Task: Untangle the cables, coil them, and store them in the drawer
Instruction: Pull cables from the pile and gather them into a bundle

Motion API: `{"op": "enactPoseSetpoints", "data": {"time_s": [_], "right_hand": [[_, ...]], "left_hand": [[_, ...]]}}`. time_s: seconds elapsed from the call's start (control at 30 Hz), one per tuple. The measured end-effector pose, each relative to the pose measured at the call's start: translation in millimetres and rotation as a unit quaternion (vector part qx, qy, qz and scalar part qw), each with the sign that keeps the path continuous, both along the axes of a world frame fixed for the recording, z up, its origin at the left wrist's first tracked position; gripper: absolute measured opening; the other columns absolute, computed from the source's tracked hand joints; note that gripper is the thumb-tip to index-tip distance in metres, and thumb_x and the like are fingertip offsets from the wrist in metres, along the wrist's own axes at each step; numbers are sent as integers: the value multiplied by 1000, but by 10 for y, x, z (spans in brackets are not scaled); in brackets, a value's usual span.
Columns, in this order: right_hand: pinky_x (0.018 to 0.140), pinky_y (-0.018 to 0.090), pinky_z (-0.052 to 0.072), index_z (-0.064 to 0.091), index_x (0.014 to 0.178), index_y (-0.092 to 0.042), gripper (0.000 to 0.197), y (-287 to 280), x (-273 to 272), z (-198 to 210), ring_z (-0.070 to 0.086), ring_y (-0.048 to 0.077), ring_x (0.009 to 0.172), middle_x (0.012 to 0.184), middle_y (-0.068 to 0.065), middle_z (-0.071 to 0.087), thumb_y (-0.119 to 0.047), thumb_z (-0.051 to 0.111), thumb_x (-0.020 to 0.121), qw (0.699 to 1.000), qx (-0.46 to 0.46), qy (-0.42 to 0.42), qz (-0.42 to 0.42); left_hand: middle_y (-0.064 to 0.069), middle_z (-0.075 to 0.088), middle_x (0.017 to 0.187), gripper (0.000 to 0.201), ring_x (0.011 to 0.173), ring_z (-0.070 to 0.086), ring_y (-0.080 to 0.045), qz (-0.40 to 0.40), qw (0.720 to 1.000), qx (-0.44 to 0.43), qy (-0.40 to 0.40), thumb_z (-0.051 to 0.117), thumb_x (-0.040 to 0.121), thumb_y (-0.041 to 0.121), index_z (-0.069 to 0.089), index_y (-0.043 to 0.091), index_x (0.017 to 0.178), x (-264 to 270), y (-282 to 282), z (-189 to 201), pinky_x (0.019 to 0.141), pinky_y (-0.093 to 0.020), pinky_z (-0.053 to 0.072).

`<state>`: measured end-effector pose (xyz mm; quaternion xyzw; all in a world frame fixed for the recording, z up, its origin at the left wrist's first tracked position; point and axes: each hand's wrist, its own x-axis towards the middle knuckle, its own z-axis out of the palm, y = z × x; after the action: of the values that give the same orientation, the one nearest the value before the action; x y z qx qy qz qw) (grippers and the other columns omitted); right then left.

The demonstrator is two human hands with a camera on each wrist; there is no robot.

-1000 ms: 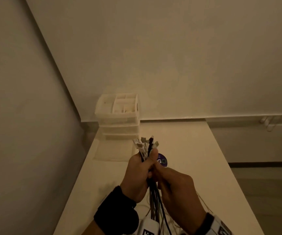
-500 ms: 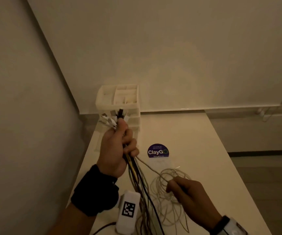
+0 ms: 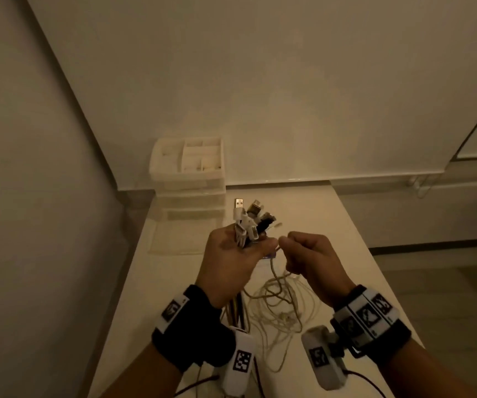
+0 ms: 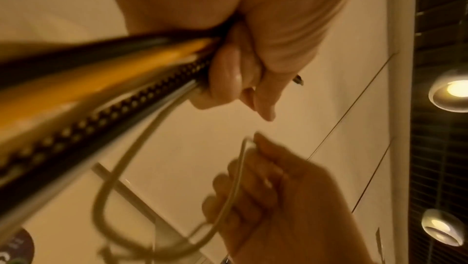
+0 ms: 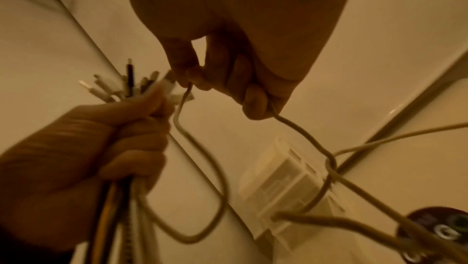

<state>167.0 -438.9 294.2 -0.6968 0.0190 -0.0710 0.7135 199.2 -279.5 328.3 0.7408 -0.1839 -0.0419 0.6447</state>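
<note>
My left hand [image 3: 233,261] grips a bundle of cables [image 3: 250,222] above the table, plug ends fanned upward, black, yellow and braided strands [image 4: 101,88] running down past the wrist. Just to its right, my right hand [image 3: 309,254] pinches one thin white cable [image 5: 200,168] between thumb and fingers. That cable loops from the left fist [image 5: 106,148] and trails into a loose tangle [image 3: 277,308] on the table. The white drawer unit [image 3: 188,179] stands at the table's far left corner, beyond both hands.
The white table [image 3: 332,225] runs along the left wall; its right edge drops to the floor. A clear flat sheet [image 3: 182,237] lies in front of the drawer unit. A round dark sticker [image 5: 435,228] sits partly hidden behind the hands.
My left hand has come back from the drawer unit toward the middle with the bundle. My right hand has risen from the tangle on the table to beside the left, holding the white cable.
</note>
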Motion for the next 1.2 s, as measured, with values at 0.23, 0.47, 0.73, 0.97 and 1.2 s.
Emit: {"op": "enactPoseSetpoints", "data": {"time_s": [0.23, 0.47, 0.73, 0.97, 1.2], "right_hand": [[53, 29, 22, 51, 68, -2, 30, 5, 50, 90, 28, 10, 52, 55, -4, 35, -24, 50, 89, 999, 7, -30, 7], [53, 25, 27, 55, 78, 11, 42, -132, 17, -62, 31, 12, 53, 59, 4, 38, -28, 49, 91, 998, -30, -27, 54], [51, 21, 31, 62, 61, -13, 33, -407, 77, -464, 34, 13, 51, 55, 7, 39, -33, 55, 87, 997, -73, 15, 18], [54, 26, 30, 50, 51, -17, 45, -675, 192, -711, 32, 11, 49, 48, -7, 34, -36, 63, 90, 988, -137, 45, -57], [50, 21, 29, 37, 50, -11, 48, -659, 236, -201, 27, 12, 50, 51, 4, 28, -11, 62, 91, 988, -156, 2, -2]], "left_hand": [[15, 44, 36, 11, 29, 40, -1, -54, 991, -63, 108, 63, 89, 5, 66, -4, 94, 64, -178, -59, 37, -9, 33], [11, 41, 38, 26, 31, 33, -6, 4, 997, -31, 64, 65, 90, 15, 59, 14, 65, 203, -148, -132, 42, -20, 28], [6, 35, 44, 37, 31, 27, -5, 159, 973, -166, 30, 66, 89, 21, 55, 18, 53, 588, 320, 162, 37, -15, 26], [0, 44, 46, 25, 32, 34, -10, 310, 947, -76, -34, 74, 83, 28, 64, 11, 68, 681, 484, 51, 41, -25, 35], [14, 69, 70, 9, 65, 62, 4, 141, 979, 35, -140, 74, 80, 3, 69, 10, 82, 289, -46, 5, 62, -8, 46]]}}
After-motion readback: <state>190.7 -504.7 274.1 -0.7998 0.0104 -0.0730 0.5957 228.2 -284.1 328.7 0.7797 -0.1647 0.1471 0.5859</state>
